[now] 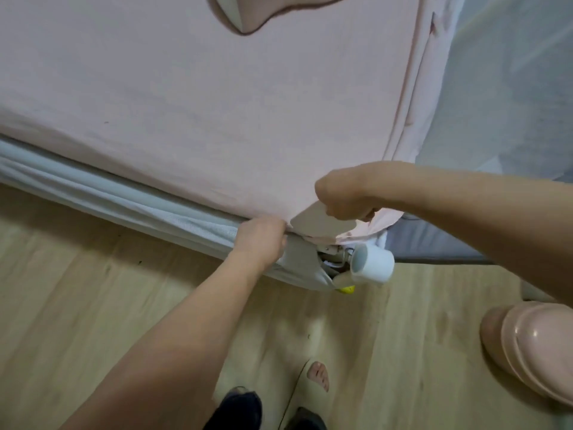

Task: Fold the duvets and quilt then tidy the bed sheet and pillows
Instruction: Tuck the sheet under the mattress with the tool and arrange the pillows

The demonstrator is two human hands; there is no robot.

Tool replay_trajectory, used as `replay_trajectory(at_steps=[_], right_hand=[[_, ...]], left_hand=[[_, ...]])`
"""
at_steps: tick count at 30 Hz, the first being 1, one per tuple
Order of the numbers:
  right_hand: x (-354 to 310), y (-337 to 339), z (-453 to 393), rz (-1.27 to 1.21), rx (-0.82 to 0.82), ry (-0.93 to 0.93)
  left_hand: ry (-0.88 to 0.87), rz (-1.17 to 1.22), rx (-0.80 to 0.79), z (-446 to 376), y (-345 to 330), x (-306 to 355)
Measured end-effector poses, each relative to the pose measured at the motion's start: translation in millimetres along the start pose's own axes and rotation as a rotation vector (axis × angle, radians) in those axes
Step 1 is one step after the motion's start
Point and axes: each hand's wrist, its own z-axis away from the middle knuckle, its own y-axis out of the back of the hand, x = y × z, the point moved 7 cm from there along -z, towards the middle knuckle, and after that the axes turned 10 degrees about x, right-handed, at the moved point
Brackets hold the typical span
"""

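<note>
Both hands grip the pink bed sheet (192,125) corner, lower centre: left hand (262,235), right hand (344,200); white cylinder (372,263) protrudes below; pink stool (533,346) lower right.

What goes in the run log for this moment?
stage: tidying bed sheet | left hand: grips sheet edge | right hand: grips sheet corner | place: bed corner

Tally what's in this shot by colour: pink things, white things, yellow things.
Pink: 2, the bed sheet gripped by the left hand and right hand, and the stool on the floor
White: 1, the tube at the bed corner
Yellow: 1, a small object below the tube
Total: 4
</note>
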Motion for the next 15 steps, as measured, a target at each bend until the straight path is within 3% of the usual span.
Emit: replay_trajectory(at_steps=[4, 9, 15], right_hand=[[26.8, 23.7, 34.0, -0.073, 0.137, -0.014], [48.1, -2.3, 58.9, -0.055, 0.321, -0.103], [75.5, -30.4, 69.8, -0.156, 0.325, -0.174]], left_hand=[[-0.026, 0.393, 0.041, 18.6, -0.1, 39.0], [0.05, 0.376, 0.176, 8.4, -6.7, 74.8], [0.153, 0.39, 0.251, 2.9, -16.5, 82.1]])
